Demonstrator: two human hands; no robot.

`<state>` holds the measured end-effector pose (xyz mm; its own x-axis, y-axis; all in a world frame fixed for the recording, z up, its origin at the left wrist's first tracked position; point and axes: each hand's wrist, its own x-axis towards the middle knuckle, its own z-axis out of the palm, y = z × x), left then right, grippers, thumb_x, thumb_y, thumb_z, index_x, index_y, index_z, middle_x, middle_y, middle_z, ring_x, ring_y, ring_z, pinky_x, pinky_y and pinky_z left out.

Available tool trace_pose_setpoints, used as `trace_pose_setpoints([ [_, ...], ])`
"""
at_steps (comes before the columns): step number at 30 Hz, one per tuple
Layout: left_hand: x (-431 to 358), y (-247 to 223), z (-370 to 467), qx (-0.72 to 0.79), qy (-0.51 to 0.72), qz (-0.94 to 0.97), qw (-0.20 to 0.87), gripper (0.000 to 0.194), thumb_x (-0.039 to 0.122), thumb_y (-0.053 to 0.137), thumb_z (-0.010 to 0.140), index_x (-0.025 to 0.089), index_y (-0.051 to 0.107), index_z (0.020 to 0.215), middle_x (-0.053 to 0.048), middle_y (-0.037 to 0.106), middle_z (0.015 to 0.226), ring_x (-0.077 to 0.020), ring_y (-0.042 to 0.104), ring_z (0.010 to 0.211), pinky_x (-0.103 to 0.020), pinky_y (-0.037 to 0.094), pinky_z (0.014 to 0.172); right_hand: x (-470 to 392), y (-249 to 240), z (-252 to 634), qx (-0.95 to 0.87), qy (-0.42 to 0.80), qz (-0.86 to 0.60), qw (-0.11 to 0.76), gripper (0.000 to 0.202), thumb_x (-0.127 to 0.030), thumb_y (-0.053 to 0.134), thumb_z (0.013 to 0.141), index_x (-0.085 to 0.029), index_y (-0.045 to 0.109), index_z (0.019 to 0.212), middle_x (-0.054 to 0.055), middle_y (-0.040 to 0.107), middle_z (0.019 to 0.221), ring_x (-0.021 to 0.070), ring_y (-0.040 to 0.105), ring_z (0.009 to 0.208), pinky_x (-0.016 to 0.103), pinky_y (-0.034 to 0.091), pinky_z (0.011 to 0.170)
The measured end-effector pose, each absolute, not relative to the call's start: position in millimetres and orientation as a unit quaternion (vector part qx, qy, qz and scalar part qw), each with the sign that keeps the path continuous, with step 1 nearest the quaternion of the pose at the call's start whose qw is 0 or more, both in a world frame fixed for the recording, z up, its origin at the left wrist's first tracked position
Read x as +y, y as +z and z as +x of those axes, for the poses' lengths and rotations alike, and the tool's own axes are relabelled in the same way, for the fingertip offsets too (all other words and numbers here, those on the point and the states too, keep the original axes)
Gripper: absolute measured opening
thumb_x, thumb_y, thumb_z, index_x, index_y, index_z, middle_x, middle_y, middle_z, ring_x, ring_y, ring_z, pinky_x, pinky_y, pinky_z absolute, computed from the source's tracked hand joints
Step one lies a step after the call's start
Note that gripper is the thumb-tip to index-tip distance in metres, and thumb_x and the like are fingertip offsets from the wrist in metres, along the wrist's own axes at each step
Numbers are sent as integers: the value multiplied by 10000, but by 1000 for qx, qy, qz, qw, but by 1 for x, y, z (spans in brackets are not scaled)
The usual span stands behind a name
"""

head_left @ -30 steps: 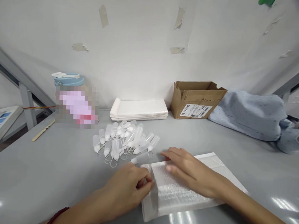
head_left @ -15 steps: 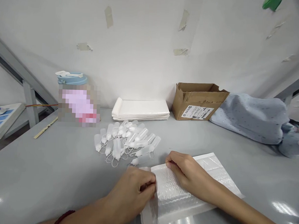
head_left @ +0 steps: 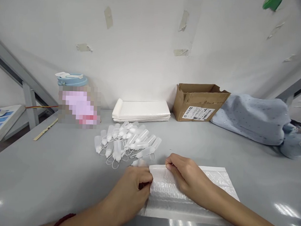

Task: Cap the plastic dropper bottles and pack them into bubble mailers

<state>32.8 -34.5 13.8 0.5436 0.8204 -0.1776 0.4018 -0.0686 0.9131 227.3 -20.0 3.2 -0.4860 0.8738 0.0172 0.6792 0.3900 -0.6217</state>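
A white bubble-lined mailer lies across the front of the grey table. My left hand pinches the mailer's left end, fingers and thumb closed at its edge. Farther right, my right hand is closed on the mailer's upper edge, its fingertips pressed together there, and my right forearm crosses over the mailer. Several small translucent bottles with looped cap strings are heaped just beyond my left hand. One bottle beside the mailer's left end is partly hidden.
Against the wall are a stack of white mailers, an open cardboard box and a blue-lidded container with a blurred body. Light blue cloth lies at right. A thin strip rests at the left edge.
The mailer has turned so that its right part lies straighter along the table's front. My left hand has shifted slightly left; my right hand has barely moved.
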Motion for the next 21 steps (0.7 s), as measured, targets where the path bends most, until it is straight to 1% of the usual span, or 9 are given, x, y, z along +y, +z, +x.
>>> trace_pose_setpoints([
  [4, -33, 19, 30, 378, 138, 621, 673, 149, 98, 396, 735, 174, 435, 613, 56, 318, 584, -80, 277, 524, -213, 227, 476, -22, -2, 226, -818, 269, -472, 189, 197, -177, 294, 929, -218, 406, 771, 15, 530, 716, 165, 496, 597, 300, 388, 573],
  [7, -29, 25, 24, 331, 70, 583, 738, 121, 127, 443, 730, 179, 513, 647, 51, 429, 611, -87, 394, 531, -200, 333, 499, -22, -1, 225, -825, 268, -460, 192, 207, -176, 281, 932, -215, 418, 782, 18, 532, 721, 166, 505, 594, 303, 395, 571],
  [9, -25, 28, 19, 324, 58, 600, 730, 144, 140, 464, 738, 181, 590, 683, 37, 531, 675, -111, 502, 626, -215, 416, 600, -19, 2, 228, -826, 259, -457, 202, 211, -174, 288, 930, -214, 426, 776, 22, 535, 723, 167, 507, 603, 303, 399, 574],
  [11, -20, 30, 13, 357, 96, 622, 691, 188, 187, 469, 780, 187, 657, 779, 17, 621, 752, -140, 568, 721, -239, 451, 689, -14, 5, 233, -823, 237, -466, 224, 214, -166, 306, 921, -213, 432, 755, 32, 541, 727, 174, 513, 636, 308, 406, 595],
  [12, -17, 32, 9, 394, 125, 631, 657, 211, 228, 471, 805, 189, 674, 846, 5, 653, 796, -151, 585, 747, -249, 458, 704, -11, 7, 237, -819, 228, -472, 234, 216, -160, 316, 914, -213, 435, 741, 36, 545, 729, 177, 516, 652, 310, 409, 605],
  [14, -11, 33, -1, 490, 169, 656, 548, 259, 330, 484, 836, 198, 680, 942, -13, 680, 836, -159, 588, 733, -255, 454, 673, -4, 12, 244, -811, 220, -484, 245, 220, -154, 332, 901, -213, 440, 719, 37, 553, 731, 177, 516, 667, 308, 408, 615],
  [17, -4, 32, -16, 581, 129, 713, 370, 287, 441, 532, 816, 227, 692, 919, 0, 654, 727, -156, 547, 655, -245, 391, 585, 5, 16, 253, -800, 231, -499, 240, 222, -160, 342, 896, -214, 448, 708, 16, 546, 702, 163, 499, 634, 292, 396, 595],
  [19, -3, 27, -21, 589, 77, 742, 311, 263, 431, 552, 792, 231, 696, 886, 3, 630, 674, -167, 537, 646, -248, 354, 569, 7, 17, 256, -797, 237, -504, 232, 224, -169, 348, 894, -216, 446, 698, 1, 526, 675, 155, 480, 611, 283, 386, 581],
  [21, -4, 21, -21, 579, 42, 763, 283, 211, 366, 547, 779, 223, 690, 842, -1, 623, 661, -176, 541, 654, -252, 334, 574, 8, 16, 256, -795, 245, -508, 224, 222, -176, 359, 889, -217, 441, 686, -10, 511, 659, 149, 462, 597, 275, 377, 572],
])
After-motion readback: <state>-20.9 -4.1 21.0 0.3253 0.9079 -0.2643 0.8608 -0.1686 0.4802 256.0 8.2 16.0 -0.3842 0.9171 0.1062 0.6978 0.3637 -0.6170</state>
